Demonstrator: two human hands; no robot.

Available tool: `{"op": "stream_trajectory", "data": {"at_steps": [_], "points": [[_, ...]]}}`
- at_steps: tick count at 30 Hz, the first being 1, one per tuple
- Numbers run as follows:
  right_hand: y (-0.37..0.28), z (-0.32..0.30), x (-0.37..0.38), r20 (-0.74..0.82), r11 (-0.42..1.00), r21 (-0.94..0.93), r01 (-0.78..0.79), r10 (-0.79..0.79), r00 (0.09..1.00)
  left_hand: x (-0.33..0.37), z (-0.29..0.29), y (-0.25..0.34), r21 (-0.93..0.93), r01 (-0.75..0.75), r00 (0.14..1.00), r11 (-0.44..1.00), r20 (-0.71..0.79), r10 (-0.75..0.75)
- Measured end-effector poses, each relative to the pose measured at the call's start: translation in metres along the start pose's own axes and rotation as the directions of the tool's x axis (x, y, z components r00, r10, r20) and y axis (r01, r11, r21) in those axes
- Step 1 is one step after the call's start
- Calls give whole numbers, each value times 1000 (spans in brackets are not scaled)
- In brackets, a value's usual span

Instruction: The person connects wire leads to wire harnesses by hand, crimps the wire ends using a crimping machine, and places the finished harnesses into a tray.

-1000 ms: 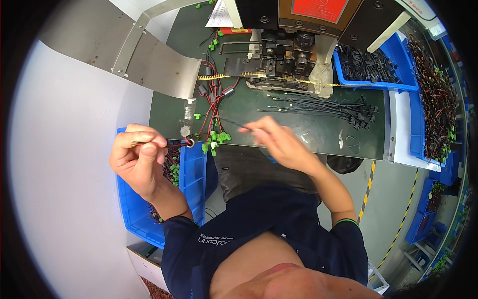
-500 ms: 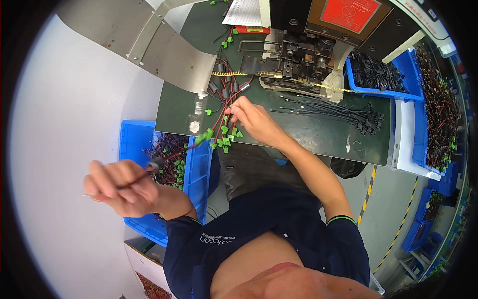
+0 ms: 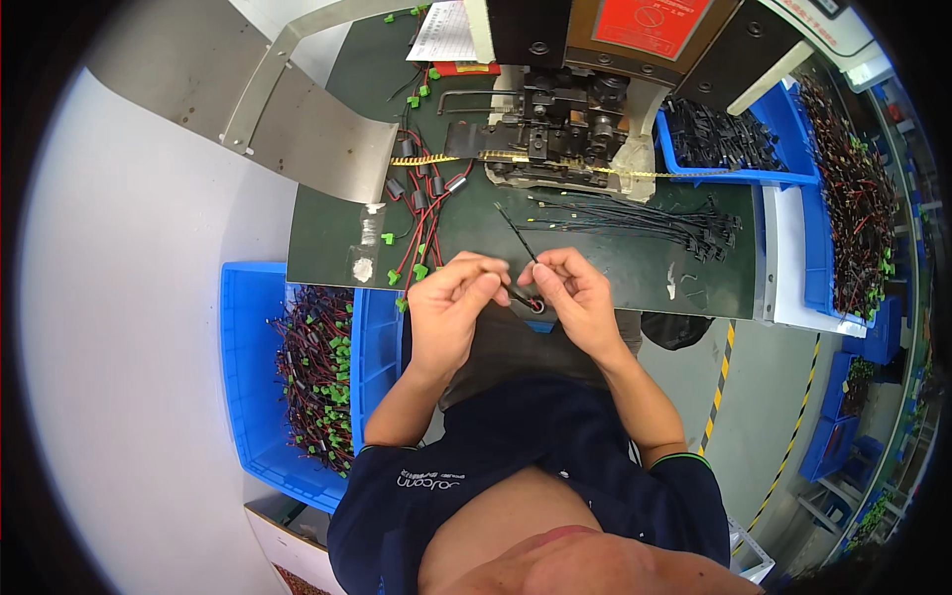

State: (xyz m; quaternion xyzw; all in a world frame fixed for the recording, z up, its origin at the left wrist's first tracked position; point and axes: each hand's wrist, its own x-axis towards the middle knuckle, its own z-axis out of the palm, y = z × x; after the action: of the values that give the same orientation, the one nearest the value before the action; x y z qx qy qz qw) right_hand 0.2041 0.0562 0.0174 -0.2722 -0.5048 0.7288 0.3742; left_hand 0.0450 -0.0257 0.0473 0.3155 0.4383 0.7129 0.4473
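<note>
My left hand (image 3: 451, 307) and my right hand (image 3: 577, 299) are close together just over the bench's near edge. My left fingers pinch a dark wire (image 3: 518, 297) that runs toward a small dark cylinder with red wire showing at its end (image 3: 536, 306). Between my right thumb and forefinger is a thin black cable (image 3: 515, 230), its tip pointing up and left over the bench. Whether the two wires touch is hidden by my fingers. Beyond my left hand lie red-and-black wire harnesses (image 3: 424, 203) with dark cylinders and green connectors.
A press machine (image 3: 555, 119) stands at the back, a yellow terminal strip (image 3: 421, 160) feeding through it. Black cables (image 3: 635, 220) lie on the green bench (image 3: 595, 283). A blue crate (image 3: 238, 377) of harnesses sits at left; a blue bin (image 3: 739, 178) of black parts at right.
My left hand has come from the far left to the middle, carrying its wire. My right hand has left the harness pile, moved right and nearer, and now holds a black cable.
</note>
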Motion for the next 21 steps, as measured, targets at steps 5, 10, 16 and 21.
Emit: {"op": "stream_trajectory", "data": {"at_steps": [5, 10, 16, 21], "points": [[9, -7, -6, 0, 990, -137, 27, -28, 1000, 9, -2, -17, -34, 107, 994, 994, 11, -107], [15, -20, -5, 93, 976, -203, 72, -54, 994, 15, 1, -17, 44, 98, 995, 994, 22, -99], [17, -18, -2, 31, 941, -329, 81, -75, 997, 17, 2, -22, 105, 65, 997, 992, -53, -60], [14, -12, -4, -3, 939, -333, 85, -91, 996, 19, 0, -30, 166, -50, 998, 985, -23, 54]]}}
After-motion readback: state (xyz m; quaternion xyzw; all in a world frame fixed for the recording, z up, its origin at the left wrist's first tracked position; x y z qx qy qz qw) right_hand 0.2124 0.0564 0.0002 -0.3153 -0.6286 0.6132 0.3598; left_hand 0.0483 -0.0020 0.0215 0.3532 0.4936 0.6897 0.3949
